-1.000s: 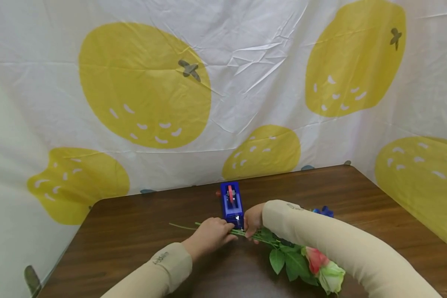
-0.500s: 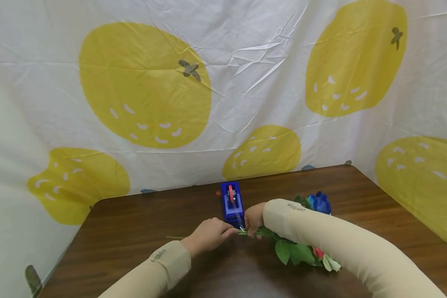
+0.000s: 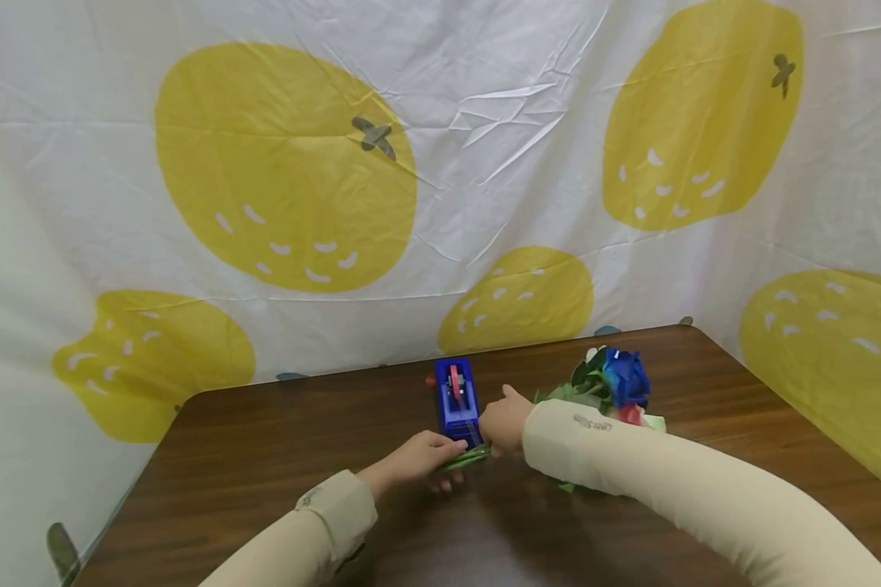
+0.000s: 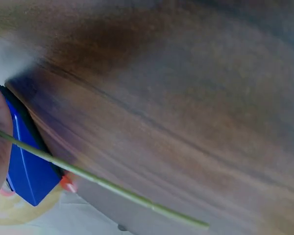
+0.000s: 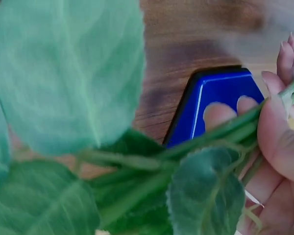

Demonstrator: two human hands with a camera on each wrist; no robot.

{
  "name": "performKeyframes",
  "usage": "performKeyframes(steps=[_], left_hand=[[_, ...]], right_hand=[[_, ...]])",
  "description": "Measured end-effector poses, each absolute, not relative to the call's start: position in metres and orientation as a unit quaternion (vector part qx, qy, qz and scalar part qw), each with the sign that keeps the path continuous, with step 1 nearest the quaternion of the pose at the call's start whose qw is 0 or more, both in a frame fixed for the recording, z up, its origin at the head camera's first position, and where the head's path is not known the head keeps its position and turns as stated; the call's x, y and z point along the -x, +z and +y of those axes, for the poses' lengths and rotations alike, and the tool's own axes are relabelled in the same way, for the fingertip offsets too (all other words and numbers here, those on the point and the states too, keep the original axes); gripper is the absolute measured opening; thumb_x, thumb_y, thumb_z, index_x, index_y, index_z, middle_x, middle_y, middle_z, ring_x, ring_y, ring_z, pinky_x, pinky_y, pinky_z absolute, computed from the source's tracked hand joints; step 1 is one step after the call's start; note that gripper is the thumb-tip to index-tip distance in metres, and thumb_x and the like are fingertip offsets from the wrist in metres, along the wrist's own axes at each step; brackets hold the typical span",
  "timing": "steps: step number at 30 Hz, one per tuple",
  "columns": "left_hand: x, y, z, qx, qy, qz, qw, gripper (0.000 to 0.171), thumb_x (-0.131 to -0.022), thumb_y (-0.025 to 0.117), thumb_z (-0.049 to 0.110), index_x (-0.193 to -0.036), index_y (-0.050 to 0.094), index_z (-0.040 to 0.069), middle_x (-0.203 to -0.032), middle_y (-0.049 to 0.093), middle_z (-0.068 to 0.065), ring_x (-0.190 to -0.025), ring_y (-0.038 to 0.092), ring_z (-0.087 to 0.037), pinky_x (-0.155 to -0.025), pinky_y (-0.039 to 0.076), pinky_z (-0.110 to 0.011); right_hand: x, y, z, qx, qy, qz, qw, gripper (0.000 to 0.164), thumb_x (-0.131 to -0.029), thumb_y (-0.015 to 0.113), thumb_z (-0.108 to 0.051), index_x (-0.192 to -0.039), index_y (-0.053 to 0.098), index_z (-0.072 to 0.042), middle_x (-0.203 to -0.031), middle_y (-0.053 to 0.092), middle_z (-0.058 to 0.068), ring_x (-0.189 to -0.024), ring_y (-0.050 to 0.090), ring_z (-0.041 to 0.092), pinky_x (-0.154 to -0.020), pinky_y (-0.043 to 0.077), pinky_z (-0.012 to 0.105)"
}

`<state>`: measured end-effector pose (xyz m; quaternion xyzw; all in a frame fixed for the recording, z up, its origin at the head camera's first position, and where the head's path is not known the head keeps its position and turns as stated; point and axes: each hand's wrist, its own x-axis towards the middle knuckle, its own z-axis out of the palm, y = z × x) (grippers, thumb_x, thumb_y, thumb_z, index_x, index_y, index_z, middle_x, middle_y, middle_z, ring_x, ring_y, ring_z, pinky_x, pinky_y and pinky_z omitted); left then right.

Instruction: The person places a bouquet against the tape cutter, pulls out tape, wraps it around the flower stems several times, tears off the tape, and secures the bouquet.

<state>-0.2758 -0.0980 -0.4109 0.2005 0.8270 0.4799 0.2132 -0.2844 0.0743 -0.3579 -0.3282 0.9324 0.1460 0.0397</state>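
In the head view, my left hand (image 3: 418,458) holds the green stems (image 3: 464,459) of a bunch of flowers, just in front of a blue tape dispenser (image 3: 458,399). My right hand (image 3: 505,421) grips the same stems nearer the blooms. Beyond that wrist show a blue rose (image 3: 626,377) and a red-and-white rose (image 3: 630,414), partly hidden by the sleeve. In the right wrist view, the thumb and fingers pinch the stems, with clear tape (image 5: 287,103) around them and large leaves (image 5: 63,73) in front. One long stem (image 4: 103,182) sticks out past my left hand in the left wrist view.
The brown wooden table (image 3: 264,456) carries the dispenser, which has a red roll (image 3: 454,381) on top and a small red part (image 3: 430,381) beside it. A white curtain (image 3: 484,163) printed with yellow fruit hangs behind the table.
The bunch has turned, its blooms swinging from the front right up toward the back right. My left hand has rolled over, and the tape strip stretched from dispenser to stems no longer shows.
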Motion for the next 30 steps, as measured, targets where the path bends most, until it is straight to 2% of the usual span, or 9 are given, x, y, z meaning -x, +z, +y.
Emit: performKeyframes(steps=[5,10,14,22,30], left_hand=[[0.279,-0.415,-0.100,-0.205,0.513,0.786,0.277,0.045,-0.098,0.039,0.029,-0.101,0.058,-0.011,-0.077,0.066,-0.006,-0.055,0.057,-0.006,-0.052,0.049,-0.025],[0.284,-0.418,-0.106,-0.204,0.538,0.743,0.341,0.046,-0.099,0.036,0.031,-0.109,0.055,-0.010,-0.081,0.065,-0.002,-0.058,0.060,-0.008,-0.049,0.046,-0.022],[0.286,-0.419,-0.108,-0.190,0.550,0.728,0.362,0.045,-0.099,0.036,0.032,-0.111,0.054,-0.008,-0.084,0.066,-0.005,-0.058,0.061,-0.011,-0.048,0.047,-0.023],[0.291,-0.420,-0.105,-0.159,0.540,0.731,0.385,0.039,-0.099,0.035,0.027,-0.111,0.054,-0.005,-0.088,0.066,-0.009,-0.068,0.062,-0.015,-0.056,0.049,-0.028],[0.302,-0.421,-0.104,-0.166,0.519,0.710,0.446,0.049,-0.101,0.029,0.033,-0.111,0.054,-0.008,-0.085,0.065,-0.006,-0.070,0.063,-0.014,-0.063,0.050,-0.027]], right_hand=[[0.279,-0.360,0.076,0.343,0.190,0.920,-0.016,0.011,-0.071,0.074,-0.027,-0.071,0.068,-0.017,-0.083,0.069,-0.002,-0.082,0.063,0.017,-0.101,0.030,0.048],[0.273,-0.365,0.081,0.372,0.227,0.896,-0.089,0.005,-0.074,0.071,-0.025,-0.072,0.069,-0.020,-0.079,0.069,-0.005,-0.080,0.061,0.016,-0.101,0.030,0.048],[0.270,-0.370,0.084,0.403,0.284,0.857,-0.148,0.006,-0.078,0.067,-0.022,-0.073,0.070,-0.024,-0.075,0.067,-0.008,-0.078,0.059,0.014,-0.102,0.028,0.048],[0.270,-0.378,0.089,0.434,0.345,0.806,-0.207,0.010,-0.078,0.066,-0.023,-0.069,0.069,-0.027,-0.071,0.065,-0.013,-0.077,0.057,0.014,-0.104,0.025,0.049],[0.268,-0.380,0.090,0.453,0.410,0.750,-0.253,0.012,-0.082,0.062,-0.028,-0.073,0.069,-0.030,-0.074,0.065,-0.014,-0.079,0.055,0.015,-0.102,0.026,0.050]])
